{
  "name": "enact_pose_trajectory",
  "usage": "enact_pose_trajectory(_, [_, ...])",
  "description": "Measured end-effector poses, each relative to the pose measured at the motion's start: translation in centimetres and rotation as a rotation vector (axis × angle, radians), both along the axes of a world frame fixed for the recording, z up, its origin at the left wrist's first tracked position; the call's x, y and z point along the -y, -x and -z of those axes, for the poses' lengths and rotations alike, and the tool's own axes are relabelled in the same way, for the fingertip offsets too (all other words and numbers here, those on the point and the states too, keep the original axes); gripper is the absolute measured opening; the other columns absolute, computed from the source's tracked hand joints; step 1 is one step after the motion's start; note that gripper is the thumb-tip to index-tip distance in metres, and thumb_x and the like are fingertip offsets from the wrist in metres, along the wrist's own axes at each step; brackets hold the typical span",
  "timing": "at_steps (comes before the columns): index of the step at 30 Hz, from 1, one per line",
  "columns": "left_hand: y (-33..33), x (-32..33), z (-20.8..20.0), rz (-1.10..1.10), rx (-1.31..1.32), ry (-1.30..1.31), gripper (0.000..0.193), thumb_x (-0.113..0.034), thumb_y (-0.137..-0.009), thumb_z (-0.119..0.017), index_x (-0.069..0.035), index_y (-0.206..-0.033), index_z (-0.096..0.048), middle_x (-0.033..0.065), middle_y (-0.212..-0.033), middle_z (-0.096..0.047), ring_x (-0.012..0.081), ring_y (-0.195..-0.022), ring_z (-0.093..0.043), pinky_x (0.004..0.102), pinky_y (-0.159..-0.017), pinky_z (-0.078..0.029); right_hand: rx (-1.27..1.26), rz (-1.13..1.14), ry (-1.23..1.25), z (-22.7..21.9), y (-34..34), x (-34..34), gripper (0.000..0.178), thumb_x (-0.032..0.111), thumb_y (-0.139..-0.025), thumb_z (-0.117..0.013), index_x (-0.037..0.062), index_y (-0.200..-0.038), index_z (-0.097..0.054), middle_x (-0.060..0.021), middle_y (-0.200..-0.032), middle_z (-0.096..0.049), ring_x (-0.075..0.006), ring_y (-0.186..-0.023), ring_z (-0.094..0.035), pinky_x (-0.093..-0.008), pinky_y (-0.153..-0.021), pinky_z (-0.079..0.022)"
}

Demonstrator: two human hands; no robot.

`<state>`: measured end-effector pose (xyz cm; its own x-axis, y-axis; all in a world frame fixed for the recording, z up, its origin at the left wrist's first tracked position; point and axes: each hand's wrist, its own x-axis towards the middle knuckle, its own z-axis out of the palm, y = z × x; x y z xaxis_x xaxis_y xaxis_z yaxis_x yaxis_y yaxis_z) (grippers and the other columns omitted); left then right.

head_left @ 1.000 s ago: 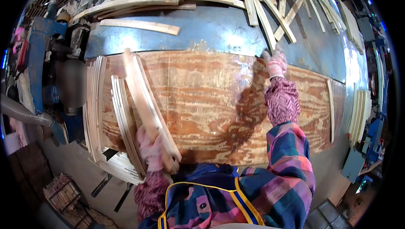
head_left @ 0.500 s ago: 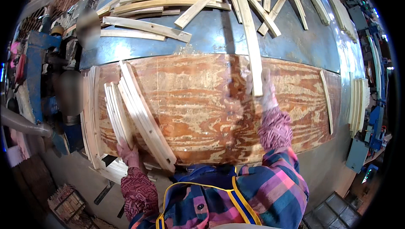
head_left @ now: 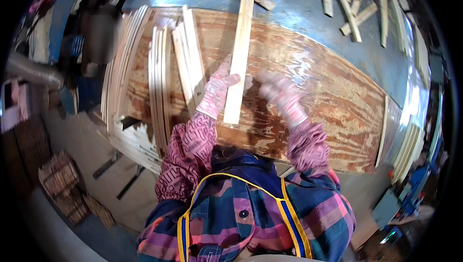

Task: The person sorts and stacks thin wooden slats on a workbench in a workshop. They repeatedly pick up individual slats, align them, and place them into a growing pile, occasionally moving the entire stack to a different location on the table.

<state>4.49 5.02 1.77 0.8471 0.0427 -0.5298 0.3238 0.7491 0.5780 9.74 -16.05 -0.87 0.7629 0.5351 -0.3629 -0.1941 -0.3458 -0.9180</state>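
Note:
A pale wooden strip [head_left: 241,35] stands lengthwise in front of me, its near end over the plywood board [head_left: 308,107]. My left hand [head_left: 223,81] grips it, the thumb across its top face and fingertips showing past its right edge. To the right of the strip, apart from it, is my right hand [head_left: 279,90]; motion smears its fingers. Left of my left hand, a small stack of strips [head_left: 189,54] leans at a slant, and another upright group of strips [head_left: 159,78] lies beside it. Both hands look thinly gloved.
More strips [head_left: 126,59] line the board's left end, beside dark machinery [head_left: 99,35]. Loose wooden strips [head_left: 345,6] lie scattered on the blue metal surface [head_left: 289,16] beyond the board. A single strip [head_left: 382,129] lies along the right edge, with stacked pieces [head_left: 407,153] farther right.
My left hand has left the stack at the left and now grips the long strip. The strip has come nearer and leftward. My right hand has moved off it. The view has shifted.

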Motion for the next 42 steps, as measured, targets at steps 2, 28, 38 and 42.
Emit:
enact_pose_trajectory(2, [0.9,-1.7,3.9,0.028,0.015,-0.209,0.078,0.009,-0.083,-0.057,-0.009,-0.153,-0.029,0.0118,-0.133,-0.056,0.0222,-0.106,-0.063,0.0325,-0.088,-0.057,0.121,0.097,0.219,1.8,-7.4,0.4,0.063,0.043,-0.087,-0.066,0.0102,-0.139,-0.052,-0.0181,-0.132,-0.058,-0.0322,-0.123,-0.056,-0.0400,-0.106,-0.043])
enact_pose_trajectory(28, [17.1,-14.0,3.2,-0.004,-0.494,-1.969,0.062,-0.015,-0.086,-0.068,-0.005,-0.142,-0.045,0.0170,-0.137,-0.054,0.0323,-0.125,-0.051,0.0404,-0.109,-0.039,-1.432,0.748,-1.092,6.6,11.2,2.5,0.044,0.029,-0.087,-0.050,0.0045,-0.123,-0.056,0.0011,-0.072,-0.054,-0.0107,-0.046,-0.045,-0.0227,-0.038,-0.038])
enact_pose_trajectory(38, [1.1,2.6,1.4,0.201,-0.301,-0.368,0.063,-0.033,-0.084,-0.071,-0.004,-0.136,-0.053,0.0137,-0.117,-0.066,0.0215,-0.102,-0.064,0.0339,-0.089,-0.054,-0.482,-0.264,-0.095,13.3,5.4,2.3,0.030,0.020,-0.089,-0.059,-0.0005,-0.111,-0.064,-0.0147,-0.089,-0.068,-0.0242,-0.069,-0.064,-0.0359,-0.059,-0.052])
enact_pose_trajectory(42, [7.2,-0.6,5.4,0.034,-0.149,-0.796,0.051,-0.014,-0.088,-0.065,-0.003,-0.136,-0.053,0.0106,-0.115,-0.066,0.0159,-0.099,-0.062,0.0283,-0.087,-0.051,-0.075,0.188,0.093,7.5,-8.6,-3.8,0.029,0.027,-0.094,-0.060,0.0027,-0.108,-0.069,-0.0057,-0.080,-0.068,-0.0176,-0.067,-0.063,-0.0299,-0.059,-0.050])
